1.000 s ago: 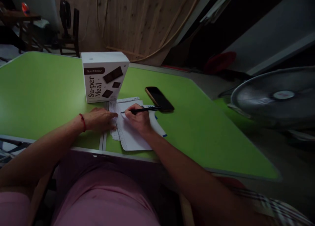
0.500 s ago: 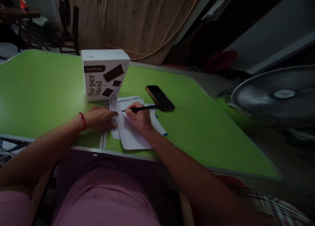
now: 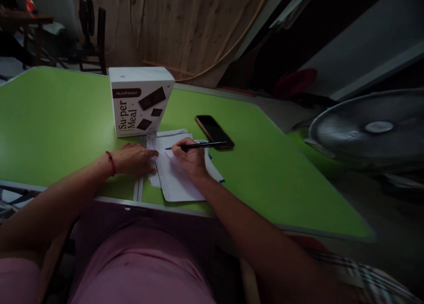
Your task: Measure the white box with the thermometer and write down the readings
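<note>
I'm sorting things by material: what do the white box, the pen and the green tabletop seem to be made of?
White box: probably printed cardboard, smooth, fairly matte, with flat panels and crisp edges.
Pen: likely plastic, from its slim black barrel, though possibly metal; finish too dim to tell.
Green tabletop: perhaps laminate, its smooth face showing a soft sheen at left.

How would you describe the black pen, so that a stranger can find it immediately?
On the green table, white paper lies near the white box. Over this paper, the right hand holds the black pen. It is slender and straight, unlike the wide, flat phone nearby.
</note>
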Available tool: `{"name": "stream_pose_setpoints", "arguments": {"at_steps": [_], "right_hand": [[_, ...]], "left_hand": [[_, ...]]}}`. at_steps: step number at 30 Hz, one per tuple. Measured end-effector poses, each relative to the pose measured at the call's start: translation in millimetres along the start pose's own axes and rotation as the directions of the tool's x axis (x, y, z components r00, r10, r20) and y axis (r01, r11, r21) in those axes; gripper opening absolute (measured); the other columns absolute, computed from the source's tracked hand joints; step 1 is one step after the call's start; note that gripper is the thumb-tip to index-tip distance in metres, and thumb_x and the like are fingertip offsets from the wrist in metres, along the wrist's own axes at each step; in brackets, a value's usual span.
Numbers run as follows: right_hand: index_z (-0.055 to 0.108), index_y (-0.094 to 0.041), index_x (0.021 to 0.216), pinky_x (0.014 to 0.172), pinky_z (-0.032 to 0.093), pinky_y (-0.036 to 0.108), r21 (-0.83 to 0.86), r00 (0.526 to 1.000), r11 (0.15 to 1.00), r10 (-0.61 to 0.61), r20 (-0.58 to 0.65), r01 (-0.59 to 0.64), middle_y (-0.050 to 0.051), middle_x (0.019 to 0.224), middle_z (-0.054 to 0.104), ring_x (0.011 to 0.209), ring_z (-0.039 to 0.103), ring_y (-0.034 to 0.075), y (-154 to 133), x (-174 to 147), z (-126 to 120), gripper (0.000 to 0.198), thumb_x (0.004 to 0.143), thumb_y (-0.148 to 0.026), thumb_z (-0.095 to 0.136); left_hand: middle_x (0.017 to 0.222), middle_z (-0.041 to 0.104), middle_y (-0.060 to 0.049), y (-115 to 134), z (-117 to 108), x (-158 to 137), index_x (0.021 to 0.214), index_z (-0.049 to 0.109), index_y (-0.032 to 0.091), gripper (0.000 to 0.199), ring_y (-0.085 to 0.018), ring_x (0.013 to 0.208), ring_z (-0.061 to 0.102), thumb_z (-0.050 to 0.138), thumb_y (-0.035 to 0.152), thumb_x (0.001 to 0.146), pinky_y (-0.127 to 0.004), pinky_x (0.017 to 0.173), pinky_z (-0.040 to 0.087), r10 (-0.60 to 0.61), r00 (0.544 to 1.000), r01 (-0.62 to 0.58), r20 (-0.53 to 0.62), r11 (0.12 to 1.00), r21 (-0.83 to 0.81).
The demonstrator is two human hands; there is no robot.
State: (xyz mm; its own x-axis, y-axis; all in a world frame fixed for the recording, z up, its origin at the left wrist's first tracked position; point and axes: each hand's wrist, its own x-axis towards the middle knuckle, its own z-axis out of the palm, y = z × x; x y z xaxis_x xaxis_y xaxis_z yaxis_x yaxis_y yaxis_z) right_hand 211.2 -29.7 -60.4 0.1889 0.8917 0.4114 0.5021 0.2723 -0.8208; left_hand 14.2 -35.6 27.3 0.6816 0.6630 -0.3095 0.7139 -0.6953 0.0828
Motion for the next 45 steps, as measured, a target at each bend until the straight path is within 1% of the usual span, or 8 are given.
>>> {"name": "stream_pose_setpoints", "arguments": {"at_steps": [8,12,15,19,32,37,45], "right_hand": [[0.054,-0.026,0.063,0.06,0.045,0.031,0.001,1.0,1.0,0.007,0.003,-0.007,-0.002,0.058,0.056,0.058,0.05,0.017,-1.0,-0.3,0.7,0.013,0.066,-0.038,0.055],[0.053,-0.025,0.063,0.061,0.047,0.031,0.004,1.0,1.0,0.008,0.009,-0.008,-0.002,0.058,0.057,0.059,0.052,0.017,-0.7,-0.4,1.0,0.011,0.067,-0.035,0.056],[0.053,-0.025,0.064,0.062,0.048,0.031,0.0,1.0,1.0,0.004,0.012,-0.004,-0.002,0.058,0.057,0.059,0.052,0.017,0.2,-0.1,1.2,0.011,0.068,-0.035,0.056],[0.054,-0.025,0.063,0.061,0.047,0.031,-0.009,1.0,1.0,0.002,0.013,-0.002,-0.002,0.059,0.058,0.059,0.052,0.017,1.4,0.2,1.6,0.013,0.068,-0.038,0.056],[0.053,-0.025,0.063,0.062,0.046,0.031,0.003,1.0,1.0,0.023,0.007,-0.023,-0.002,0.058,0.057,0.059,0.052,0.017,1.7,-0.1,2.6,0.01,0.067,-0.034,0.056],[0.053,-0.025,0.064,0.062,0.046,0.031,-0.003,1.0,1.0,0.023,0.0,-0.023,-0.002,0.059,0.056,0.059,0.052,0.017,1.5,0.1,1.2,0.009,0.068,-0.032,0.056],[0.053,-0.025,0.063,0.064,0.046,0.031,-0.022,1.0,1.0,0.014,0.009,-0.014,-0.002,0.059,0.056,0.06,0.052,0.016,0.3,-0.3,1.4,0.012,0.067,-0.036,0.056]], "left_hand": [[0.101,0.076,-0.014,-1.9,2.6,1.1,0.141,0.056,0.017,0.049,-0.031,0.1,0.071,0.057,0.04,0.098,-0.034,0.076,0.049,0.011,1.0,-0.011,-0.009,1.0,0.009],[0.104,0.076,-0.014,-1.2,2.0,0.7,0.14,0.056,0.018,0.048,-0.032,0.101,0.071,0.057,0.041,0.098,-0.034,0.077,0.049,-0.003,1.0,0.003,-0.006,1.0,0.009],[0.102,0.076,-0.014,-0.7,1.6,0.2,0.14,0.056,0.018,0.048,-0.032,0.101,0.071,0.058,0.041,0.097,-0.034,0.077,0.049,-0.003,1.0,0.003,-0.009,1.0,0.012],[0.103,0.076,-0.014,-0.2,1.3,0.1,0.14,0.056,0.017,0.049,-0.032,0.101,0.071,0.057,0.041,0.098,-0.035,0.077,0.049,0.004,1.0,-0.004,-0.005,1.0,0.009],[0.104,0.076,-0.015,-0.2,0.4,-0.2,0.142,0.055,0.018,0.05,-0.033,0.103,0.07,0.058,0.04,0.098,-0.037,0.08,0.05,-0.009,1.0,0.009,0.007,1.0,-0.009],[0.104,0.076,-0.014,-0.5,0.6,0.0,0.142,0.055,0.018,0.05,-0.032,0.101,0.071,0.058,0.041,0.098,-0.035,0.079,0.05,-0.009,1.0,0.009,0.003,1.0,-0.006],[0.107,0.076,-0.014,0.4,0.2,-0.4,0.142,0.055,0.019,0.05,-0.033,0.105,0.07,0.059,0.04,0.097,-0.036,0.081,0.05,-0.023,1.0,0.023,0.007,1.0,-0.013]]}}
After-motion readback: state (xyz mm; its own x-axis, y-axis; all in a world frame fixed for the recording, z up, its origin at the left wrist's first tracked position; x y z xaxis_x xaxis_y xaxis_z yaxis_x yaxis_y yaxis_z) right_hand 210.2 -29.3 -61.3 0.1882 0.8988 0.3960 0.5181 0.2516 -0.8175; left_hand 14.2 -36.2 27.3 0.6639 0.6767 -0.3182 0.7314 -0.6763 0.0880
